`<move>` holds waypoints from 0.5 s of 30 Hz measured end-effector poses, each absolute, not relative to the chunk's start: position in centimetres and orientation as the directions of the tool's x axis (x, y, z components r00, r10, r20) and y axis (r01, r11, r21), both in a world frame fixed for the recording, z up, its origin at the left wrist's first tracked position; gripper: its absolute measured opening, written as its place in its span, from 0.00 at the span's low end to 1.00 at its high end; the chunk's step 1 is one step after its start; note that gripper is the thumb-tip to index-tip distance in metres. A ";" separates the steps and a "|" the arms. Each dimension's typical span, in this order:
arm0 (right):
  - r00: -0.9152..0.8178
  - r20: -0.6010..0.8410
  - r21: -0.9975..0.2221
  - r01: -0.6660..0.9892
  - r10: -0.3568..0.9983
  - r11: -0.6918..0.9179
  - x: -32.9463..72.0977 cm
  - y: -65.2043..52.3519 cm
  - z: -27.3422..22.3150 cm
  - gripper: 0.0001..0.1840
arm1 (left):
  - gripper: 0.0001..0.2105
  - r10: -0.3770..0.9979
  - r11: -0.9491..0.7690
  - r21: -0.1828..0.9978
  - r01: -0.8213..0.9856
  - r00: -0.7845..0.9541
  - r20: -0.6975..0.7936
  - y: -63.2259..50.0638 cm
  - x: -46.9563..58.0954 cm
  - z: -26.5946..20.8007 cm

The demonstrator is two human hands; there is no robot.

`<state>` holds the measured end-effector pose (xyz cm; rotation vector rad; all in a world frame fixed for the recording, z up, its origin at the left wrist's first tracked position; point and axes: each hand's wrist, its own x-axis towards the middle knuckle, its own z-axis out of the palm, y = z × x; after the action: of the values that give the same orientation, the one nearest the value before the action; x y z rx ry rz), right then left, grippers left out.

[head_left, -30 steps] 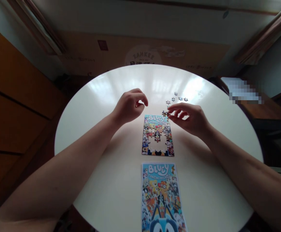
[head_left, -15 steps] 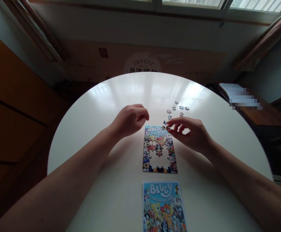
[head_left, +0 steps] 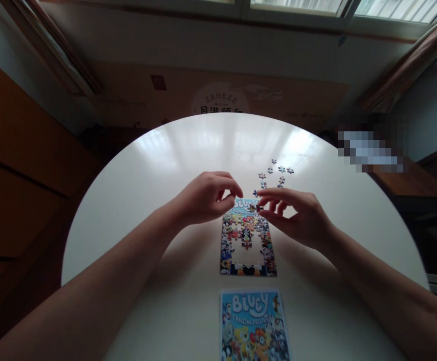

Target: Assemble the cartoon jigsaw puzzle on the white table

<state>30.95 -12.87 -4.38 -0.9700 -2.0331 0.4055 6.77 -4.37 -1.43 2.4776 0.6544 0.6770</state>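
A jigsaw puzzle (head_left: 226, 250) with a colourful cartoon picture lies on the table, with pale gaps in its middle. Between the thumb and fingers of my right hand (head_left: 301, 215) is a small dark puzzle piece (head_left: 255, 208), over the puzzle's top right part. My left hand (head_left: 213, 196) hovers by the top left corner, its fingers loosely curled and the thumb and index tips a little apart, with nothing visible between them. Several loose pieces (head_left: 281, 169) lie beyond my right hand. Its fingers partly cover the puzzle's upper edge.
A printed picture sheet (head_left: 254, 318) with the lettering "Bluey" lies nearer to me, below the puzzle. All of this rests on a round white table (head_left: 128, 190). A wooden cabinet (head_left: 23, 200) stands at the left, and a window (head_left: 297, 5) is at the back.
My left hand has moved right and slightly nearer to me, and its thumb and index finger have parted a little. My right hand has come slightly lower in view with the puzzle piece.
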 end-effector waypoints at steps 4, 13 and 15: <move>-0.361 0.560 -0.571 0.484 0.746 0.663 30.7 -13.3 -4.4 0.23 | 0.09 0.524 -0.716 0.641 0.276 0.819 0.233 -4.8 7.0 -1.1; -0.435 0.522 -0.515 0.525 0.734 0.677 30.1 -13.2 -4.8 0.09 | 0.07 0.504 -0.712 0.615 0.338 0.856 0.113 -4.2 6.2 -0.5; -0.459 0.499 -0.502 0.538 0.735 0.677 29.9 -13.0 -5.1 0.04 | 0.07 0.506 -0.725 0.582 0.367 0.858 0.088 -3.9 5.8 -0.5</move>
<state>29.89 -13.02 -5.10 -0.9737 -2.1752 0.3553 5.82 -3.91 -0.50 2.4628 0.6339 0.3244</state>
